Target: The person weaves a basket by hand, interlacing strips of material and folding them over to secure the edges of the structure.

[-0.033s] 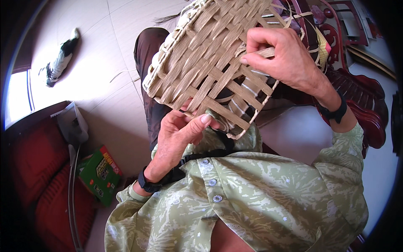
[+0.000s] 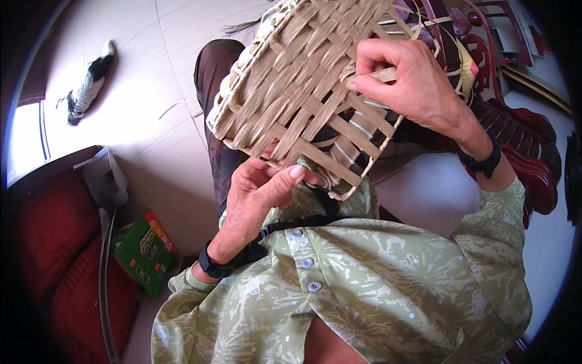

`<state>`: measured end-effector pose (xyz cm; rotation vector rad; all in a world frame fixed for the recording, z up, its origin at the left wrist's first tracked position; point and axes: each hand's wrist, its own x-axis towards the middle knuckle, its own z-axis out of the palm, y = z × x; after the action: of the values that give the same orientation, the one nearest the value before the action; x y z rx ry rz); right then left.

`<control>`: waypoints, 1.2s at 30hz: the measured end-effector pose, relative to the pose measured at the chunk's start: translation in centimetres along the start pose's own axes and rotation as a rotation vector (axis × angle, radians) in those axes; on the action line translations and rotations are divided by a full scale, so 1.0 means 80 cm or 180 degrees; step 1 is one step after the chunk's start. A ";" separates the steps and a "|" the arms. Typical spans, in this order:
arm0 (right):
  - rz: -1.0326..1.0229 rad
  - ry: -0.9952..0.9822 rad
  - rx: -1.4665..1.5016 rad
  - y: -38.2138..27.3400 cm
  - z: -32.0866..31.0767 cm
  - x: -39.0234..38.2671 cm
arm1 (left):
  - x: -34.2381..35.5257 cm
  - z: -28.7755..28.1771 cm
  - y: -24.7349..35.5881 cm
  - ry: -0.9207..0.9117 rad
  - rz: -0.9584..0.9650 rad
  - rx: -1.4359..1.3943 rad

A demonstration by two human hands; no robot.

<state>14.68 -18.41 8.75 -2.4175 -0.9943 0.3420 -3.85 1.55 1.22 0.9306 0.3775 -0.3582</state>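
One red seat (image 2: 54,206) sits far left, well apart from the basket (image 2: 291,85). Next over, left of the basket, some black-and-white fluffy-looking thing (image 2: 86,91) is lying on the floor (image 2: 151,79), can't really tell what. Green box (image 2: 145,249) is at the basket's lower left, near the seat. Then the left hand (image 2: 257,185): it's got the basket's near edge, thumb in front, fingers round behind. Basket itself is tilted, just beyond the shirt (image 2: 376,273), woven tighter up top with open gaps toward the near side. Right hand (image 2: 412,85) is at the basket's right, pinching a strip (image 2: 383,76) between thumb and finger. Right of the basket there's a dark red chair (image 2: 515,136).
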 end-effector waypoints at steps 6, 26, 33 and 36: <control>-0.0026 0.0060 -0.0059 0.000 0.001 -0.002 | -0.004 0.003 -0.011 0.0185 0.0308 0.0215; -0.0037 0.0065 0.0150 0.011 0.005 -0.014 | -0.012 0.017 -0.024 0.0410 0.0811 0.0360; 0.0005 -0.0039 0.0192 0.008 0.003 -0.013 | -0.012 0.015 -0.025 0.0509 0.0854 0.0313; 0.0060 -0.0063 0.0176 0.007 0.002 -0.014 | -0.012 0.013 -0.023 0.0419 0.0824 0.0294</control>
<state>14.19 -19.49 8.33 -2.3795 -0.9585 0.3957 -5.35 -0.23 0.93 1.0829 0.3577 -0.0780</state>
